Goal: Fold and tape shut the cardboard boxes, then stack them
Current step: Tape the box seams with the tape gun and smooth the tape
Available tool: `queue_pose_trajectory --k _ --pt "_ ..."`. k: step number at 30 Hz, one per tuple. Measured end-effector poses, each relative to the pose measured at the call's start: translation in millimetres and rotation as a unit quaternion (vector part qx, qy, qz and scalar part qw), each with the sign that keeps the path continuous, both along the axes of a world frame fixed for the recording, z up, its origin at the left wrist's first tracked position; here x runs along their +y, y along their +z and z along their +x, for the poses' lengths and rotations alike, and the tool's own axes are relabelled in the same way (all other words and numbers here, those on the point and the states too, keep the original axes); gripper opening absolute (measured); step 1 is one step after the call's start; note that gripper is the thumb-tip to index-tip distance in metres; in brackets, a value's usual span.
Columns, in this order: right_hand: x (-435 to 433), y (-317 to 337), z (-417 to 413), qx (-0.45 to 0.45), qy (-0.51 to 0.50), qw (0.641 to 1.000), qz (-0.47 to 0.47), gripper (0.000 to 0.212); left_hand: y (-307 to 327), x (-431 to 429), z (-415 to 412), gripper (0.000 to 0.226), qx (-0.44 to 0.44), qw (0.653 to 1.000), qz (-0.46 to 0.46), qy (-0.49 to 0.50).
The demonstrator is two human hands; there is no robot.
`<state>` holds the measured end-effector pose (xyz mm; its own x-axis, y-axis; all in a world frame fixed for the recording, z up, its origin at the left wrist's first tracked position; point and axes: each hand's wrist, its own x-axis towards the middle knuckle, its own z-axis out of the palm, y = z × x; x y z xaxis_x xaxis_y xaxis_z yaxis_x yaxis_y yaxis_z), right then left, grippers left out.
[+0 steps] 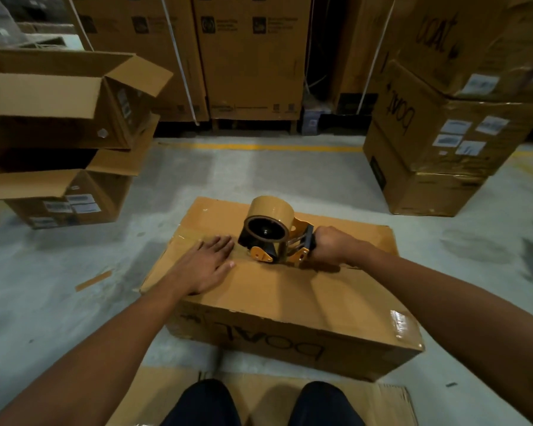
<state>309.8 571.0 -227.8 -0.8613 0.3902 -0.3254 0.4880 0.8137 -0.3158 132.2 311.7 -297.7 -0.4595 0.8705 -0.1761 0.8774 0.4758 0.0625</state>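
Two bare forearms (105,348), uncovered to the frame's edge, are pictured with the left hand (208,265) and right hand (330,245); at six o'clock, both knees (203,401) are seen clad in dark trousers (320,405).

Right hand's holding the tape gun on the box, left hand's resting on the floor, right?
Not quite. In the head view the left hand lies flat on the box top; the right hand holds the tape gun there.
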Motion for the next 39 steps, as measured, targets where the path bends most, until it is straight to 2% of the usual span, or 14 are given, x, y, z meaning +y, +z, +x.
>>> queue_pose_trajectory --k 3,8,13,22,26,30,35,37,39 --pt "14 2 21 0.000 -0.009 1.000 -0.003 0.027 -3 7 12 0.076 0.006 0.999 -0.010 0.031" --pt "12 5 18 -0.001 0.008 1.000 0.024 0.028 -1 42 56 0.096 -0.002 1.000 -0.009 -0.008" --pt "14 -1 21 0.006 0.005 1.000 0.021 0.029 -4 44 57 0.108 0.009 1.000 0.015 -0.016" --pt "64 0 75 -0.031 -0.029 0.999 0.018 0.030 -2 55 61 0.093 0.001 1.000 -0.013 -0.002" --pt "65 6 81 -0.031 -0.031 0.999 0.022 0.025 -1 77 80 0.105 -0.007 1.000 -0.014 -0.004" --pt "61 12 80 -0.034 -0.026 0.998 0.044 0.025 -3 105 108 0.084 -0.015 0.998 0.003 -0.065" --pt "63 5 84 -0.034 -0.028 0.999 0.030 0.027 -2 112 116 0.076 -0.014 0.998 0.026 -0.058" --pt "68 6 89 -0.039 -0.026 0.998 0.036 0.027 -3 110 113 0.078 -0.024 0.998 0.028 -0.057" --pt "81 11 100 -0.052 -0.035 0.997 0.045 0.027 -4 109 111 0.091 -0.034 0.998 0.025 -0.056"
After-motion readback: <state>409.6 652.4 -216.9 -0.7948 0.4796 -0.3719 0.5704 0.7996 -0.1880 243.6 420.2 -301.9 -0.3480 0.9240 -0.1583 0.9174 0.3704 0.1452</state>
